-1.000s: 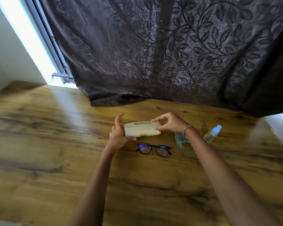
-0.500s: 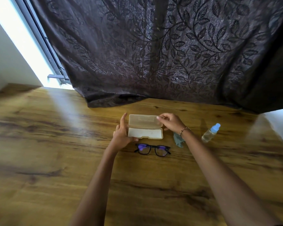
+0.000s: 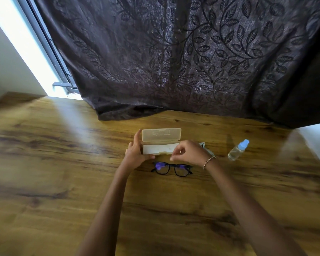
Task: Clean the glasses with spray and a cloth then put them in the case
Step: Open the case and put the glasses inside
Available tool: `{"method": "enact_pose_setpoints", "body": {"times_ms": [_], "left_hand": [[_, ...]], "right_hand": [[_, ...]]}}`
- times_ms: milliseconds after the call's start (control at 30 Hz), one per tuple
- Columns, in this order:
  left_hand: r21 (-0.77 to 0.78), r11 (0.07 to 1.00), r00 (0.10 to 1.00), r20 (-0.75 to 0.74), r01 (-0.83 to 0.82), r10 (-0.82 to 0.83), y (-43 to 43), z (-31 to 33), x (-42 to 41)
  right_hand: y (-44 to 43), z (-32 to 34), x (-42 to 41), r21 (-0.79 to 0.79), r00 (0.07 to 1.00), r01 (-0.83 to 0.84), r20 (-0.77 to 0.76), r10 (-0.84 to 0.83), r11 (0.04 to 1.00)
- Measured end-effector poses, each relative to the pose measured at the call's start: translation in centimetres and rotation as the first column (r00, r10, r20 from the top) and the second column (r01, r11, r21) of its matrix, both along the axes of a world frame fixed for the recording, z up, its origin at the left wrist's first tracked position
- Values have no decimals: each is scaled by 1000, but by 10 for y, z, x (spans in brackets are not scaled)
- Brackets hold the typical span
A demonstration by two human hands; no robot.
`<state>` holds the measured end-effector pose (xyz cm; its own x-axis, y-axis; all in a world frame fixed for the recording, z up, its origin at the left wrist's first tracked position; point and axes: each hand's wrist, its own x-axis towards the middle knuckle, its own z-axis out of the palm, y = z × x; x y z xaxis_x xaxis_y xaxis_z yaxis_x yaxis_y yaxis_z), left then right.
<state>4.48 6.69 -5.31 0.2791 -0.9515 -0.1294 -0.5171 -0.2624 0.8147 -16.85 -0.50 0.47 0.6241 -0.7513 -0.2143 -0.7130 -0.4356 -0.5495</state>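
The open case (image 3: pixel 161 143) is held on the table (image 3: pixel 63 182) by the left hand (image 3: pixel 137 154), the right hand (image 3: pixel 188 152) loosely curled and empty above the glasses (image 3: pixel 171 168) — seemingly uncleaned, so spray bottle (image 3: pixel 237 150) and cloth (image 3: pixel 205 147) are called for.

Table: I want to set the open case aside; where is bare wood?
Bare wood spreads left of the left hand, up to the curtain, and nearer than the glasses. Crowded: case, cloth and spray bottle around the right hand.
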Motion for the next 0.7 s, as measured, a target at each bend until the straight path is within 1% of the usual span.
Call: {"method": "enact_pose_setpoints", "body": {"times_ms": [67,200,400,700], "left_hand": [[11,1000,1000,-2,-6,6,0,-1,0],[8,1000,1000,9,-4,4,0,-2,-1],[0,1000,1000,14,3,-3,0,-4,1],[0,1000,1000,-4,10,-10,0,-4,1]], "right_hand": [[8,-6,1,44,997,-33,-65,36,998],[14,-15,5,41,995,-25,-95,29,999],[14,-16,2,97,998,-18,-61,24,995],[8,-14,-8,122,999,-12,-34,17,992]]}}
